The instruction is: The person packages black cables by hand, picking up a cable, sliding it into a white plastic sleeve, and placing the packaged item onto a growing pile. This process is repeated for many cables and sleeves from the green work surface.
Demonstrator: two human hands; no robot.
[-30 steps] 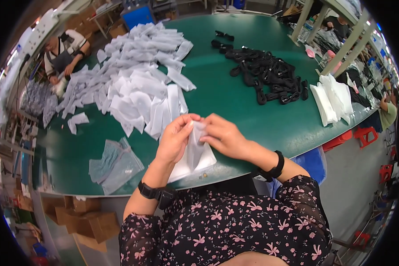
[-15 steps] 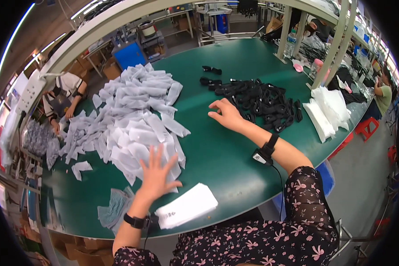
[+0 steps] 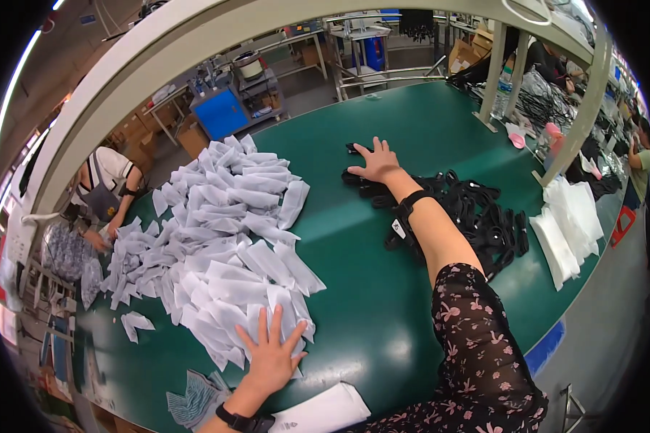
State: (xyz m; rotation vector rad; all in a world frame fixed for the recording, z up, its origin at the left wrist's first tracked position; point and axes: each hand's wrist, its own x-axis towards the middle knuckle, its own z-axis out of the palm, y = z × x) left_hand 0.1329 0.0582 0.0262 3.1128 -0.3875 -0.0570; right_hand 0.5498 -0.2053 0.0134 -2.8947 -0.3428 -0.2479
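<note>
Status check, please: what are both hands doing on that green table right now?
Left hand flat, open on white pouches. Right hand spread, open on black straps. Nothing between them.

Table (image 3: 383, 303): smooth green surface with a soft sheen, glossy highlight at the near edge. White pouches (image 3: 224, 238), left: thin matt non-woven cloth, creased. Black straps (image 3: 477, 216), right: dark, matt, with small shiny studs. Far frame posts (image 3: 495, 72): painted metal.

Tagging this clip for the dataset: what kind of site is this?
Most likely a factory packing line. A long green work table holds a big heap of white pouches and a pile of black straps. The left hand rests on the pouches, the right hand on the straps. Another worker sits alongside.
</note>
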